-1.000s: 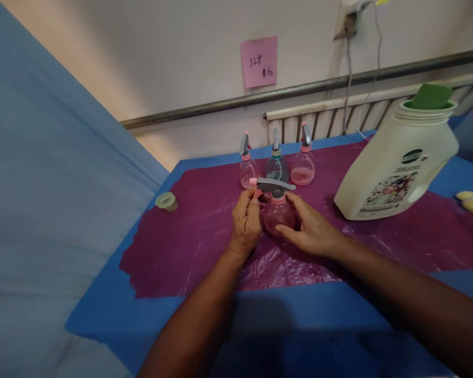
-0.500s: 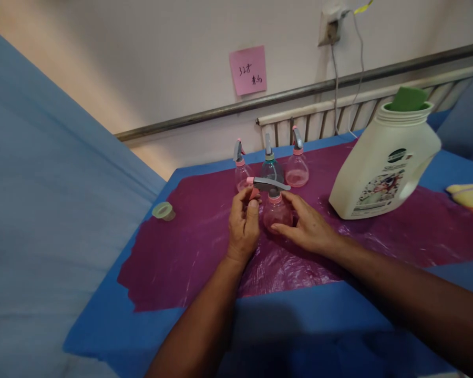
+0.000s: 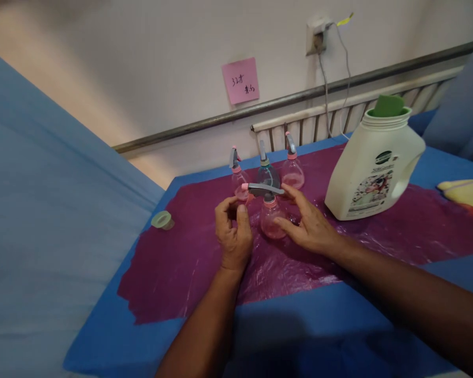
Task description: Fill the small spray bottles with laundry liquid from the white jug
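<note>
A small clear spray bottle [image 3: 273, 227] with pink liquid stands upright on the purple plastic sheet [image 3: 181, 252], its grey and pink trigger head [image 3: 262, 189] with the nozzle to the left. My right hand [image 3: 311, 223] is at its right side, fingers apart: the thumb overlaps the body and the index finger is by the grey end of the head. Whether they touch is unclear. My left hand [image 3: 233, 233], loosely curled with thumb and fingers apart, hovers beside the nozzle. Just behind are two pink spray bottles [image 3: 294, 173] [image 3: 239, 181] and a teal one [image 3: 267, 173].
At the right stands a large cream jug [image 3: 370, 168] with a green piece [image 3: 389, 106] in its mouth. A small pale-green cup [image 3: 162, 220] sits at the left. Yellow cloth [image 3: 465, 194] lies far right. Behind are a wall, a pink note [image 3: 240, 80] and a cable [image 3: 326, 94].
My left hand has drawn slightly left, away from the nozzle. My right hand has slid a little up and right along the bottle, fingers loosening. The bottle stays in place; the view has shifted.
</note>
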`<state>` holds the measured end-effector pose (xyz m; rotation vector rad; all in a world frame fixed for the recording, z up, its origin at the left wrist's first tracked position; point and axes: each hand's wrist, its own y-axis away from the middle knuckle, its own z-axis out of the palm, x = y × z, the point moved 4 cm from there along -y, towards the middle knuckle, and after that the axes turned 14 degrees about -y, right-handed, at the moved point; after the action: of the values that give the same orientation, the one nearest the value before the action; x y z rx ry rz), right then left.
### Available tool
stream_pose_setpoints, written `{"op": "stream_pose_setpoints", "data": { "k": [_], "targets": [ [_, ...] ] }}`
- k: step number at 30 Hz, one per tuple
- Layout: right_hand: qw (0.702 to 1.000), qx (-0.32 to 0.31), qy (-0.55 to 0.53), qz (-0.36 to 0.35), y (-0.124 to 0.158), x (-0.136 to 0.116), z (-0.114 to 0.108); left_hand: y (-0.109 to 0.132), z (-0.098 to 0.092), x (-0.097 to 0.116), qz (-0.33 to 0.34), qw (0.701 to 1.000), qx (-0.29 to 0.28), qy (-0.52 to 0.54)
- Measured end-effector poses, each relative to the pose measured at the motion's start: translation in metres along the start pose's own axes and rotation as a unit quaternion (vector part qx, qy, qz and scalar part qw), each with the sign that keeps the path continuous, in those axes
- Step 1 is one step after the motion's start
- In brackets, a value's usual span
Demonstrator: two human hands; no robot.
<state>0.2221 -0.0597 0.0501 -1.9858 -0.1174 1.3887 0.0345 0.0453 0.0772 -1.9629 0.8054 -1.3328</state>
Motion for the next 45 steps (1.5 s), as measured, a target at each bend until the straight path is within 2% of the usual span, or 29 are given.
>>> {"op": "stream_pose_setpoints", "data": {
  "k": [5,10,13,16,20,30,38,45],
  "targets": [
    [0.996,0.043,0.04,-0.069,-0.004,-0.018,-0.015,0.004,0.0,0.014,0.095,0.991,-0.09,0.0],
    [0.989,-0.015,0.106,-0.102,0.001,-0.024,-0.013,0.005,-0.001,0.029,0.165,0.965,-0.196,-0.051],
    [0.981,-0.044,0.143,-0.124,0.006,-0.027,-0.009,0.004,-0.003,0.037,0.199,0.946,-0.24,-0.092],
    [0.976,-0.05,0.164,-0.134,0.006,-0.028,-0.007,0.005,-0.003,0.041,0.214,0.928,-0.274,-0.136],
    [0.967,-0.048,0.186,-0.164,0.005,-0.03,-0.008,0.007,-0.001,0.042,0.201,0.912,-0.314,-0.172],
    [0.962,-0.039,0.218,-0.161,0.002,-0.021,-0.012,0.009,0.003,0.041,0.227,0.92,-0.28,-0.152],
    [0.975,-0.003,0.157,-0.159,-0.003,-0.024,-0.022,0.007,-0.004,0.034,0.16,0.962,-0.181,-0.129],
    [0.981,0.008,0.116,-0.154,-0.006,-0.02,-0.025,0.008,0.003,0.032,0.143,0.965,-0.169,-0.139]
  ]
}}
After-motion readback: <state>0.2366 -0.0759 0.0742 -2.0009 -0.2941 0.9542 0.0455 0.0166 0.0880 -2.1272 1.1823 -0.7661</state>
